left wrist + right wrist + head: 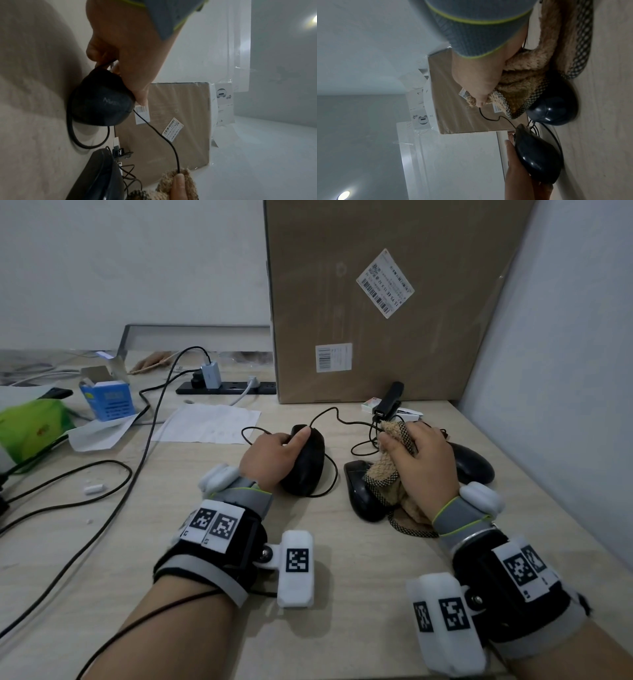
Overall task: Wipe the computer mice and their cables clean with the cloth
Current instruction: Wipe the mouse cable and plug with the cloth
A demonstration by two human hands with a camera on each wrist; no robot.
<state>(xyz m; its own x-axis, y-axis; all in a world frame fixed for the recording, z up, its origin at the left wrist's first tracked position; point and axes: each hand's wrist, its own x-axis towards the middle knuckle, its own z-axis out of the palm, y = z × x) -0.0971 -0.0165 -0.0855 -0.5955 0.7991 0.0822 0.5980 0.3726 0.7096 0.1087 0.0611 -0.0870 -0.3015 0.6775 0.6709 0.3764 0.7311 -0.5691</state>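
My left hand (274, 453) grips a black mouse (310, 465) that lies on the wooden desk (342, 577), thumb on its top. Its thin cable (337, 414) runs right into a tan cloth (385, 470) with a checkered edge, which my right hand (424, 463) holds bunched, pinching the cable inside. In the left wrist view the same mouse (101, 102), cable (154, 129) and cloth (181, 174) appear. A second black mouse (361, 494) lies partly under the cloth. A third mouse (474, 462) sits behind my right hand.
A tall cardboard box (376, 302) stands at the back, a wall (555, 371) close on the right. A black clip device (388, 400) lies by the box. A power strip (226, 387), paper sheet (209, 424), blue box (109, 398), green packet (30, 429) and loose cables (137, 440) fill the left.
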